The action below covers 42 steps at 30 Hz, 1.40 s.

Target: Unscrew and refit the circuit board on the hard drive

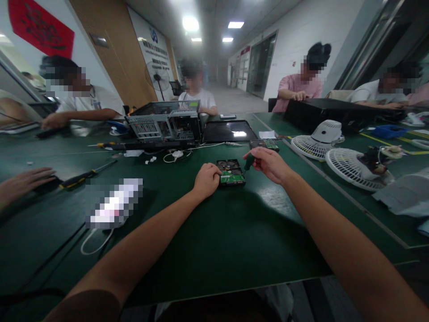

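Observation:
A hard drive (231,171) lies on the green table with its green circuit board facing up. At its left edge rests my left hand (207,180), fingers curled against the drive's side. My right hand (267,163) is closed around the dark handle of a screwdriver (249,162), just right of the drive. The screwdriver points down, and its tip is too small to tell whether it touches the drive. Behind my right hand, another drive with a circuit board (271,145) sits on the table.
An open computer case (164,123) and a black panel (229,131) stand beyond the drive. White fan parts (355,167) lie at right. A long screwdriver (78,179), a lit phone (115,203) and another person's hand (28,185) are at left. Several people sit around the table.

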### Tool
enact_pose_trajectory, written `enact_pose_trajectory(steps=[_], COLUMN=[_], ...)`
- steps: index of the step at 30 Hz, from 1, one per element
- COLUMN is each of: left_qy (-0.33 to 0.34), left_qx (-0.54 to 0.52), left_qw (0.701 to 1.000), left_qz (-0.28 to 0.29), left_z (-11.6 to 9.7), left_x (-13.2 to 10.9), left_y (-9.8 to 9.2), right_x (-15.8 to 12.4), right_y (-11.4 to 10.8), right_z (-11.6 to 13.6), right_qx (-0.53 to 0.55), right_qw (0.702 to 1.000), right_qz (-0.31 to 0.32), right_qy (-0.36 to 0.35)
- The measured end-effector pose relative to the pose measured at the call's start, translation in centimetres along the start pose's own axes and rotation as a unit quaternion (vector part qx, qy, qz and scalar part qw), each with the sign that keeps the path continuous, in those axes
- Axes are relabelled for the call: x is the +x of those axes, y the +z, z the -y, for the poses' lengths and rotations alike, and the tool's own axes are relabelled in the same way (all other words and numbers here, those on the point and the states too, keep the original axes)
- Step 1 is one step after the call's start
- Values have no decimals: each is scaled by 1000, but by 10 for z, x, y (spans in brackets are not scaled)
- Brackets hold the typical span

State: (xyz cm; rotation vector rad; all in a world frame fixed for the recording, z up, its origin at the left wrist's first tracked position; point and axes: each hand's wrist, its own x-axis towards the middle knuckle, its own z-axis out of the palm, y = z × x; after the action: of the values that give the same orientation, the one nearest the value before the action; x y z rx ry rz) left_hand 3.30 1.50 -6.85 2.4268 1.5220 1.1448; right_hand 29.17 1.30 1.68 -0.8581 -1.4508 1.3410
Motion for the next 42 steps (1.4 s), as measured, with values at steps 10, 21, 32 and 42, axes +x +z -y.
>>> enact_pose_trajectory(steps=[10,21,32,42], left_qy=[3,11,18,5], left_qx=[-2,-6,-3,-8], left_qw=[1000,1000,1000,1000], left_qz=[0,-7,-14,0], left_z=[2,2,4,0], left_x=[0,0,0,0], left_y=[1,1,3,0], right_x=[-1,-2,-2,-1], right_y=[2,1,2,2], right_z=[3,2,3,1], right_qx=[7,32,32,45], right_qw=[999,997,996,997], right_qz=[-10,39,43,17], right_qy=[40,55,70,52])
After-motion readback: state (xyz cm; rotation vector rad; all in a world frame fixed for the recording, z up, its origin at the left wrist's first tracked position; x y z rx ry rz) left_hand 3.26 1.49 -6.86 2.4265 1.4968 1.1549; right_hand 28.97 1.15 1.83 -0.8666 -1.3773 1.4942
